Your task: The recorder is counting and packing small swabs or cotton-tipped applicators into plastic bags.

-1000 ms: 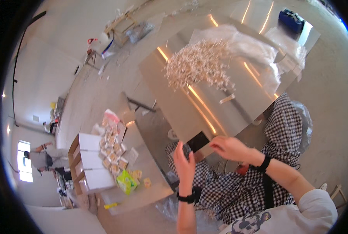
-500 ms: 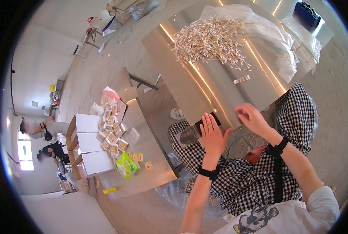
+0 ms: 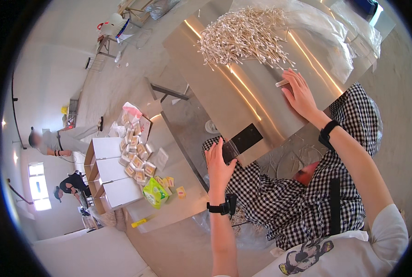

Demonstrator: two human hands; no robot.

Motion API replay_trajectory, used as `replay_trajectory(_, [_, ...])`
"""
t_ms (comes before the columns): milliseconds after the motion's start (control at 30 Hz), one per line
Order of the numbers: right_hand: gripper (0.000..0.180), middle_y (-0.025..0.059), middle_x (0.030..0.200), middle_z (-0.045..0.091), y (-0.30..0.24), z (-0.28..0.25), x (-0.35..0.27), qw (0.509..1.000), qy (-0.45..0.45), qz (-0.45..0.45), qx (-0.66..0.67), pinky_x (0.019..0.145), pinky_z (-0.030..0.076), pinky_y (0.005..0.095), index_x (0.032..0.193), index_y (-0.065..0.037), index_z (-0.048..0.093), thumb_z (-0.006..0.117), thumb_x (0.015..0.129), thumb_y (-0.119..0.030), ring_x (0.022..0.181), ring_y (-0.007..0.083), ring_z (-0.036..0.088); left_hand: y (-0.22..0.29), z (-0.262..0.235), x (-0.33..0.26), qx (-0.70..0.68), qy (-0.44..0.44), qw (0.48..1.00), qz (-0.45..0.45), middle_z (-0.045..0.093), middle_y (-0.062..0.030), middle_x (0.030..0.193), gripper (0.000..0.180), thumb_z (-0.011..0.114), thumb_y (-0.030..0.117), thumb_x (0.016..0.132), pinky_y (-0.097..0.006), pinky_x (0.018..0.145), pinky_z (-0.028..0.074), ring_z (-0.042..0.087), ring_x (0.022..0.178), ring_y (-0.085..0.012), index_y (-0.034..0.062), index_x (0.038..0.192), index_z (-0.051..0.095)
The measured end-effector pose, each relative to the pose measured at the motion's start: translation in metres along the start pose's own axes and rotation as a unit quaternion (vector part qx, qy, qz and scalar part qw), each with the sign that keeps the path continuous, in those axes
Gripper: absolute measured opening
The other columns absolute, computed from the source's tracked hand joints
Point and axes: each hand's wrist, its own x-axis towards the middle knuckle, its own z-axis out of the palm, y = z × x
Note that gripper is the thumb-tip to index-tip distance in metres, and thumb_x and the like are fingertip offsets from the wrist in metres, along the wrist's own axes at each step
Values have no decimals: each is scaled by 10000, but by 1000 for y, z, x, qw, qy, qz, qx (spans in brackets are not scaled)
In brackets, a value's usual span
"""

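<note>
My left hand [image 3: 220,168] is at the near left edge of the metal table. Its thumb and fingers are round a small clear plastic box [image 3: 230,151], whose contents I cannot make out. Touching the box's far side, a flat black rectangle [image 3: 247,137] lies on the tabletop. My right hand [image 3: 301,96] reaches over the table, thumb and fingers apart on either side of a small bundle of cotton swabs [image 3: 281,83]. Part of that bundle is hidden beneath the fingers. Beyond it, a large loose heap of cotton swabs [image 3: 243,37] covers the far part of the table.
Clear plastic sheeting [image 3: 326,41] lies at the table's far right. On a lower table to the left are packed swab boxes [image 3: 134,152], a green packet [image 3: 155,193], a yellow tube [image 3: 139,223] and white cartons [image 3: 116,168]. Two people [image 3: 72,187] are in the background.
My right hand has moved away from the near edge to the swab bundle. My left hand has shifted left off the black rectangle, which now shows more fully, and holds the clear box.
</note>
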Motion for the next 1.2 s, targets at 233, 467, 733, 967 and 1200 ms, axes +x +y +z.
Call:
replay_trajectory(233, [446, 96, 1470, 448, 9, 13, -3, 993, -4, -4, -116, 1211, 238, 427, 1380, -59, 446, 551, 973, -207, 1427, 251, 339, -7, 3, 1, 17, 12, 998, 56, 546, -152, 1347, 818, 790, 120, 711, -500, 1184, 252, 461, 1316, -315, 105, 1449, 439])
replay_trajectory(467, [411, 102, 1470, 455, 8, 11, -5, 990, -38, 3, -134, 1205, 251, 404, 1375, -55, 449, 499, 1008, -232, 1415, 230, 357, 1, -8, 6, 14, 7, 998, 60, 624, -98, 1255, 787, 801, 138, 712, -521, 1180, 255, 542, 1222, -299, 106, 1422, 463])
replay_trajectory(733, [401, 108, 1465, 458, 1, 12, -5, 993, -50, 20, -109, 1205, 248, 410, 1370, -52, 453, 481, 1010, -226, 1407, 235, 366, 8, -1, 10, 31, 5, 997, 66, 614, -117, 1247, 771, 809, 182, 711, -507, 1142, 314, 546, 1204, -303, 75, 1402, 484])
replay_trajectory(967, [410, 87, 1449, 469, 5, 13, -1, 989, -57, 4, -134, 1210, 229, 416, 1366, -42, 475, 492, 989, -203, 1399, 227, 378, 40, -5, 23, 54, 3, 995, 86, 544, -171, 1348, 721, 768, 265, 801, -465, 1120, 330, 469, 1287, -359, 57, 1417, 458])
replay_trajectory(1200, [250, 46, 1166, 590, 17, -7, 9, 986, -34, -89, -139, 1138, 336, 381, 1093, -90, 642, 590, 854, -143, 1219, 203, 517, 116, -22, 86, 60, -40, 987, 141, 499, -196, 1389, 655, 714, 249, 870, -451, 1103, 356, 445, 1311, -366, 58, 1433, 440])
